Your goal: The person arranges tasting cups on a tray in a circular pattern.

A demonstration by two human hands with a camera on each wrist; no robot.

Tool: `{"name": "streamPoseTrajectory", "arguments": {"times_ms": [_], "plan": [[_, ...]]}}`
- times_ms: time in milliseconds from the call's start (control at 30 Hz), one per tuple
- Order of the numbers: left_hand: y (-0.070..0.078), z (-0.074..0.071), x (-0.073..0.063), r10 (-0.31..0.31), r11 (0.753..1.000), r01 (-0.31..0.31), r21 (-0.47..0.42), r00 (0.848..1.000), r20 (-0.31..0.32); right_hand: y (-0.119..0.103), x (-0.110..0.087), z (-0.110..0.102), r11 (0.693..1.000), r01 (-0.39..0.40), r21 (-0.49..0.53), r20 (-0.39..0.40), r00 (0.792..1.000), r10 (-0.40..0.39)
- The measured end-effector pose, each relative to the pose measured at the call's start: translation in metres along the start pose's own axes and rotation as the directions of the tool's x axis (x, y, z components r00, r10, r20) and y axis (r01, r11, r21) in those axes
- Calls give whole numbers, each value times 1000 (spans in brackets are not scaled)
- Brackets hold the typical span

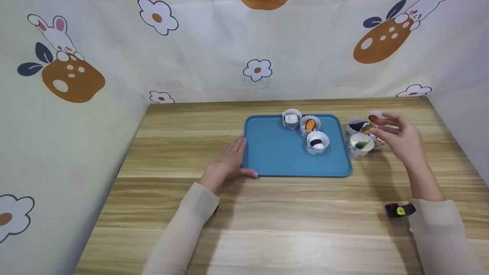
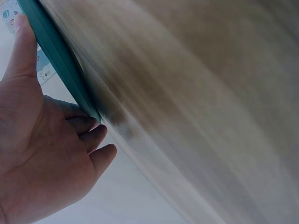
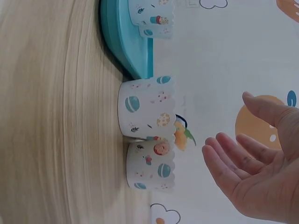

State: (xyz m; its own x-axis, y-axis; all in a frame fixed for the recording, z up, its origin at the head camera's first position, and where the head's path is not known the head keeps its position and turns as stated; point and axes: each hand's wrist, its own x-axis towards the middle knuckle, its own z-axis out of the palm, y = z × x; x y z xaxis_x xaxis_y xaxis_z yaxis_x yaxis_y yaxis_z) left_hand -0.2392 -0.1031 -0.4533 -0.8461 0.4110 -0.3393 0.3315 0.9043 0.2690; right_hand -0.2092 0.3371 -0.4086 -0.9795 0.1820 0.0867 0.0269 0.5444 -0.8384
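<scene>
My left hand [image 1: 228, 158] rests at the near left corner of the blue tray [image 1: 275, 152], fingers along its left rim and thumb at its front edge. Three patterned paper cups stand on the tray: one with a white piece [image 1: 291, 118], one with an orange piece [image 1: 310, 125], one with a black-banded white piece [image 1: 316, 143]. My right hand [image 1: 401, 135] hovers over several paper cups right of the tray, thumb and fingers apart, nothing between them in the right wrist view. Near its fingertips, a yellow-orange piece with green [image 3: 181, 135] shows above a cup [image 3: 147, 107].
A cup with a green leaf-like piece [image 1: 361, 144] stands at the front of the right group, and a dark piece [image 1: 357, 126] lies in one behind. A black band with a yellow-green spot [image 1: 400, 210] is by the right cuff. A patterned sheet [image 1: 206, 49] backs the wooden table [image 1: 183, 133].
</scene>
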Motion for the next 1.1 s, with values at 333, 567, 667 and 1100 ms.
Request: {"name": "streamPoseTrajectory", "arguments": {"times_ms": [333, 567, 667, 1100], "plan": [[0, 0, 1, -8, 1000, 8, -7, 1000, 9, 13, 5, -11, 999, -50, -11, -47, 998, 49], [0, 0, 0, 8, 999, -8, -32, 1000, -1, 20, 8, -18, 998, -55, 7, -72, 996, 56], [0, 0, 0, 8, 999, -8, -31, 1000, -1, 24, 11, -20, 998, -47, 40, -80, 996, 50], [0, 1, 0, -12, 999, 13, -52, 1000, 4, 48, 16, -26, 998, -40, 55, -34, 999, 42]]}}
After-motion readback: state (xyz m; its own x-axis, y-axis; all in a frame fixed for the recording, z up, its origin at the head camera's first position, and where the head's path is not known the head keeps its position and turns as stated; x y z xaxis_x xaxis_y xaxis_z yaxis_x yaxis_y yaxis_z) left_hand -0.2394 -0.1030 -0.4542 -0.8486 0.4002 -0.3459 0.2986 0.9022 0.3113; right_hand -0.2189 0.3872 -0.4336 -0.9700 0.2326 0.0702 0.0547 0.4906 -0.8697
